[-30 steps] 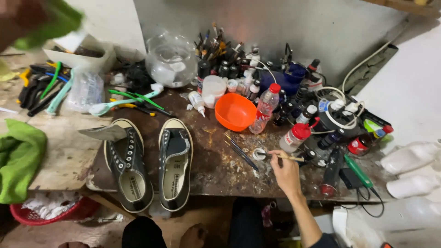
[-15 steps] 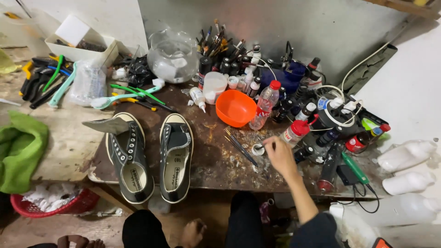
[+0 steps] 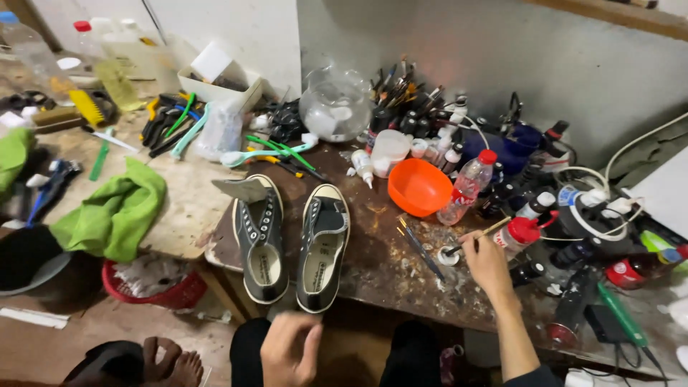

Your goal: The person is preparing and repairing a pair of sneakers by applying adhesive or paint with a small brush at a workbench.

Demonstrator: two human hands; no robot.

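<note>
From the head camera, the right hand (image 3: pixel 486 259) is curled closed around a thin paintbrush (image 3: pixel 479 235), whose dark tip points down-left into a small white cap (image 3: pixel 448 256) lying on the stained tabletop (image 3: pixel 380 269). Just left of that cap lie a few loose brushes (image 3: pixel 419 247). Behind the hand stand an orange bowl (image 3: pixel 418 187), a clear plastic bottle with a red cap (image 3: pixel 467 187) and a white squeeze bottle with a red top (image 3: pixel 517 234) (this last one just beside the fingers).

The left hand (image 3: pixel 290 349) hangs low over the person's lap, below the tabletop's front edge, blurred; its fingers look loosely bent and it holds nothing that can be seen. Nearest to it is a pair of dark canvas sneakers (image 3: pixel 292 240) with white soles, side by side, toes towards the wall and heels at the front edge. Well to the left a green cloth (image 3: pixel 115 211) is draped over the paler board, and a red basket (image 3: pixel 154 285) sits below it.
</note>
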